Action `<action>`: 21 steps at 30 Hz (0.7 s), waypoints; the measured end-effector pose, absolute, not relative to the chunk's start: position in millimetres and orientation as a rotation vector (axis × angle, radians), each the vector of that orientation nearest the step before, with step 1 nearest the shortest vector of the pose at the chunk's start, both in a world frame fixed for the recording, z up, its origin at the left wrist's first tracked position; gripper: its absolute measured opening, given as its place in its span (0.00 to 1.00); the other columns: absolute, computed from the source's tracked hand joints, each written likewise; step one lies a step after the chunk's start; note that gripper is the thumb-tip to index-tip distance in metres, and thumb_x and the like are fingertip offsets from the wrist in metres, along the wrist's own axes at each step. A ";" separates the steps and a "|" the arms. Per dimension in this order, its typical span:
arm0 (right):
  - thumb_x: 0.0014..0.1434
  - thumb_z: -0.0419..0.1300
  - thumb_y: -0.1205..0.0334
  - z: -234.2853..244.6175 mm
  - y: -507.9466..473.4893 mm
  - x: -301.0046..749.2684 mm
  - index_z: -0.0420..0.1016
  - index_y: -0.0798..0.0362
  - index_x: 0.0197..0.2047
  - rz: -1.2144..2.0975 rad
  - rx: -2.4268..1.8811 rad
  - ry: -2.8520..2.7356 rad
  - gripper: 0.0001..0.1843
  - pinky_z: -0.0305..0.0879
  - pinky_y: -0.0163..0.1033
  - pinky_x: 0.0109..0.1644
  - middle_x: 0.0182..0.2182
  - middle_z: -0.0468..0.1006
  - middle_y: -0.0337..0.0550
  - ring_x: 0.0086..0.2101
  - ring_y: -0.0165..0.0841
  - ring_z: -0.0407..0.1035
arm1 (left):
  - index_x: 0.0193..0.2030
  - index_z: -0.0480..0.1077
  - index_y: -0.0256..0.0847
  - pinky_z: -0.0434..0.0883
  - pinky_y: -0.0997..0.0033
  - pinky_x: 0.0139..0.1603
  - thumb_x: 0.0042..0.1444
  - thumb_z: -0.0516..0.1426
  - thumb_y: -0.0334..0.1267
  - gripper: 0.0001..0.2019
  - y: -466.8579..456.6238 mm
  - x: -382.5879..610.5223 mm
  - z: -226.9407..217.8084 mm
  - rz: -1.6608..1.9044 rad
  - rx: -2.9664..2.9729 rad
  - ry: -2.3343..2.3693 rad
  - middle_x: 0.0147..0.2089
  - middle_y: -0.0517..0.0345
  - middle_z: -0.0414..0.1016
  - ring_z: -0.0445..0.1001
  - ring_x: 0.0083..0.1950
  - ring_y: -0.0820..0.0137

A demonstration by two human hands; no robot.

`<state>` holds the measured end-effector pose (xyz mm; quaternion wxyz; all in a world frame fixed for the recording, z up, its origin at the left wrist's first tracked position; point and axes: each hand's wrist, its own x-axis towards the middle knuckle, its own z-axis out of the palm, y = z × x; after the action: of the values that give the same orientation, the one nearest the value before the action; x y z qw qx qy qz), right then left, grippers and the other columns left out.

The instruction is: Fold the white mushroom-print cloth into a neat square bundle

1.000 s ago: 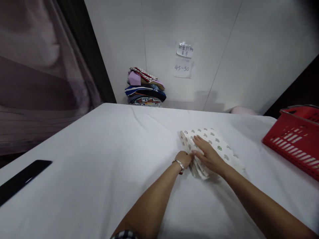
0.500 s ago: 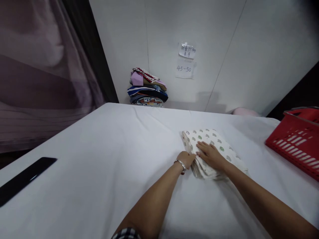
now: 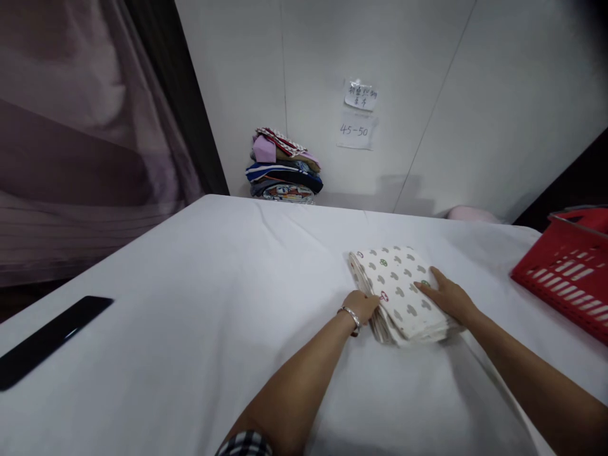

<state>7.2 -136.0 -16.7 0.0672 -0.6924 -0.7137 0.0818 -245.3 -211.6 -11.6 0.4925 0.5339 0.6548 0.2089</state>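
A folded cream cloth with grey, green and red mushroom-like prints lies in several layers on the white-covered table. My left hand, with a silver bracelet at the wrist, pinches the cloth's left edge, thumb on top and the other fingers hidden beneath the layers. On the cloth's right side rests my right hand, thumb and fingers spread apart over the top layer near its right edge.
A red plastic basket stands on the table's right side. A long black flat object lies at the left. Folded fabrics are stacked behind the far edge, beneath paper signs on the wall. A curtain hangs at the left.
My right hand has slid right across the cloth, from its middle to its right side, uncovering the print. My left hand keeps its grip on the left edge.
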 end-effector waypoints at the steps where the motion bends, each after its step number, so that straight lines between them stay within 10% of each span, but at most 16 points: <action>1: 0.51 0.45 0.33 -14.8 -132.4 9.3 0.48 0.57 0.64 0.229 -2.076 -2.161 0.46 0.63 0.48 0.47 0.51 0.69 0.56 0.47 0.49 0.67 | 0.20 0.67 0.36 0.63 0.72 0.22 0.53 0.49 0.45 0.17 -214.5 -239.7 -11.2 0.506 1.282 1.570 0.14 0.55 0.64 0.64 0.17 0.71; 12: 0.58 0.44 0.46 -14.3 -89.9 7.8 0.59 0.61 0.59 -0.031 -1.807 -2.416 0.34 0.53 0.59 0.54 0.55 0.65 0.60 0.54 0.53 0.58 | 0.17 0.66 0.36 0.64 0.74 0.22 0.51 0.51 0.44 0.17 -226.8 -215.4 -32.7 0.392 1.404 1.270 0.18 0.55 0.70 0.65 0.17 0.74; 21: 0.60 0.41 0.43 -24.2 -165.7 -53.9 0.53 0.50 0.63 0.192 -1.363 -2.640 0.32 0.45 0.54 0.61 0.62 0.52 0.46 0.61 0.43 0.46 | 0.50 0.65 0.41 0.64 0.70 0.47 0.54 0.51 0.39 0.16 -195.0 -281.6 -24.7 0.774 1.511 2.023 0.49 0.52 0.70 0.68 0.48 0.66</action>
<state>-53.9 -165.7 -24.2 0.0821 -0.4561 -0.8838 0.0642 -281.6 -195.0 -24.7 0.2479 0.5542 0.7422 0.2838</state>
